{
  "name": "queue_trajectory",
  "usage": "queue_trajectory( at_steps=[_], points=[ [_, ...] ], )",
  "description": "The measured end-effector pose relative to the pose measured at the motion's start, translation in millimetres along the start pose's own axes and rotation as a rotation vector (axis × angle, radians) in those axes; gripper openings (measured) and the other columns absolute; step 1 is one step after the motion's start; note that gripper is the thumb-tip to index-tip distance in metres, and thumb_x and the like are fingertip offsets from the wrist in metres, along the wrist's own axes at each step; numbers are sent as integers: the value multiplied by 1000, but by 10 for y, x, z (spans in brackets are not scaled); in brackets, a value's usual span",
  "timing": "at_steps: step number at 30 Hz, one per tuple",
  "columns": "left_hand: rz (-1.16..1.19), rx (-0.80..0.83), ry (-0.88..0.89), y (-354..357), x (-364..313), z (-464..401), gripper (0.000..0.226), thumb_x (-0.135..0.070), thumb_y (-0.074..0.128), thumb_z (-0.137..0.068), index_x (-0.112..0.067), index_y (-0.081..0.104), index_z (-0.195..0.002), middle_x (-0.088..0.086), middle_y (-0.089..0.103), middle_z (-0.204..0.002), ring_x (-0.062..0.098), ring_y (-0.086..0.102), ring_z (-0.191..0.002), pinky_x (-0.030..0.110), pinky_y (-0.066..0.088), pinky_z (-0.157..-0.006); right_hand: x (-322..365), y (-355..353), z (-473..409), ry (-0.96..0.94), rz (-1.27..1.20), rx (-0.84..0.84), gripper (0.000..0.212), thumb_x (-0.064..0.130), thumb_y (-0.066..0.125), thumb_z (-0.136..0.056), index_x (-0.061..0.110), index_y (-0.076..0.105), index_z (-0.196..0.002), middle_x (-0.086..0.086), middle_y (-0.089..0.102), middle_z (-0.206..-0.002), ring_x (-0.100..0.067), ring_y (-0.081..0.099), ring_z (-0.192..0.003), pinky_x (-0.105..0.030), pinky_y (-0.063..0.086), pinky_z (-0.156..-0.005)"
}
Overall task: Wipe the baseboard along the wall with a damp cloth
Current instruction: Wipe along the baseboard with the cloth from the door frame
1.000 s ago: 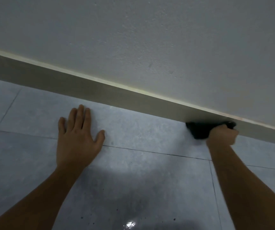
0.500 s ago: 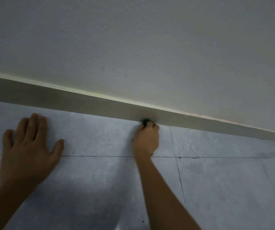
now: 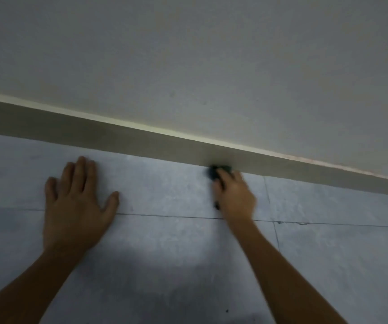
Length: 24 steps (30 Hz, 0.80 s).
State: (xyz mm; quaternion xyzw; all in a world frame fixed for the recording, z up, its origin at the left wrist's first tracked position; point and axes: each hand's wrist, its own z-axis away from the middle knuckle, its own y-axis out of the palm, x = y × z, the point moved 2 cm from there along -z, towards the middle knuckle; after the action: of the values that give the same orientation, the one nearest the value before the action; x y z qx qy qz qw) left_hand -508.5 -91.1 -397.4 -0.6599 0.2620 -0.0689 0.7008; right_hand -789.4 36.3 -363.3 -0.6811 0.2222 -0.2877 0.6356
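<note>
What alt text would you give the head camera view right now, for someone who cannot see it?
The right hand presses a dark cloth against the bottom of the baseboard where it meets the tiled floor. The left hand lies flat on the floor, fingers spread, with a plain wall above.

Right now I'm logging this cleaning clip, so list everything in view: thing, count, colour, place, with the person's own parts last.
wall: one, pale grey-white, fills the upper half.
baseboard: one, dull grey-brown with a light top edge, runs along the foot of the wall, sloping down to the right.
floor tiles: several, blue-grey, separated by dark thin joints, lower half.
cloth: one, dark, bunched against the baseboard's bottom edge, mostly hidden under the fingers.
left hand: one, flat on the floor with fingers spread, left of centre.
right hand: one, closed on the cloth at the baseboard, right of centre, slightly blurred.
forearms: two, bare, entering from the bottom edge.
</note>
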Motion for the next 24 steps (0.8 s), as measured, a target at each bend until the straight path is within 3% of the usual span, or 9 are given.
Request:
queue_trajectory(
  at_steps=[3, 5, 8, 13, 17, 19, 21, 24],
  points=[
    [1, 10, -13, -3, -20, 17, 82, -57, 23, -86, -3, 22, -148, 19, 24, -155, 36, 22, -142, 53, 12, -113, -312, -72, -18, 183, 40, -88, 37, 37, 40, -98, 27, 52, -132, -5, 55, -123, -23, 61, -93, -31, 49, -74],
    [5, 23, -25, -5, -13, 17, 82, -57, 22, -86, -4, 21, -149, 16, 22, -156, 33, 20, -144, 49, 9, -114, -108, -35, 5, 189, 2, -126, 37, 34, 43, -97, 22, 54, -130, -6, 55, -122, -23, 61, -91, -30, 48, -72],
    [23, 52, -24, 2, 14, 18, 84, -59, 20, -84, -5, 19, -149, 14, 20, -157, 30, 18, -145, 46, 7, -115, 562, 98, 86, -6, -63, -95, 35, 31, 51, -92, 21, 60, -124, -8, 58, -116, -27, 62, -93, -34, 51, -73],
    [53, 39, 37, -173, 259, 3, 83, -59, 11, -84, -8, 9, -150, 9, 7, -159, 23, 6, -147, 43, -2, -117, 1929, 223, 165, -332, -149, -107, 27, 25, 63, -78, 13, 71, -100, -10, 65, -90, -29, 65, -69, -30, 51, -54],
    [-57, 1, -92, -404, 1081, 96, 82, -61, 6, -85, -12, 8, -151, 8, 7, -159, 23, 4, -147, 46, -5, -116, 2805, 304, 305, -463, -162, -56, 31, 20, 54, -87, 6, 66, -112, -14, 63, -105, -30, 63, -82, -33, 50, -63],
    [-31, 2, -205, -544, 1518, 107, 86, -64, 5, -83, -11, 6, -151, 9, 4, -160, 24, 1, -147, 47, -4, -117, 2891, 327, 303, -475, -167, -53, 29, 21, 55, -86, 8, 68, -108, -12, 64, -100, -29, 64, -76, -31, 50, -57],
    [-10, 18, -277, -627, 1817, 145, 90, -67, 4, -82, -10, 4, -151, 9, 1, -160, 23, -2, -147, 49, -3, -118, 2706, 340, 277, -526, -133, -137, 29, 27, 52, -79, 15, 73, -96, -8, 65, -85, -25, 63, -59, -25, 47, -46],
    [2, 20, -331, -661, 1984, 216, 90, -70, 4, -81, -13, -3, -151, 6, -6, -160, 19, -7, -146, 47, -2, -118, 2303, 368, 163, -612, -54, -263, 35, 32, 48, -79, 18, 74, -96, -7, 65, -81, -27, 61, -53, -25, 46, -43]
  ],
)
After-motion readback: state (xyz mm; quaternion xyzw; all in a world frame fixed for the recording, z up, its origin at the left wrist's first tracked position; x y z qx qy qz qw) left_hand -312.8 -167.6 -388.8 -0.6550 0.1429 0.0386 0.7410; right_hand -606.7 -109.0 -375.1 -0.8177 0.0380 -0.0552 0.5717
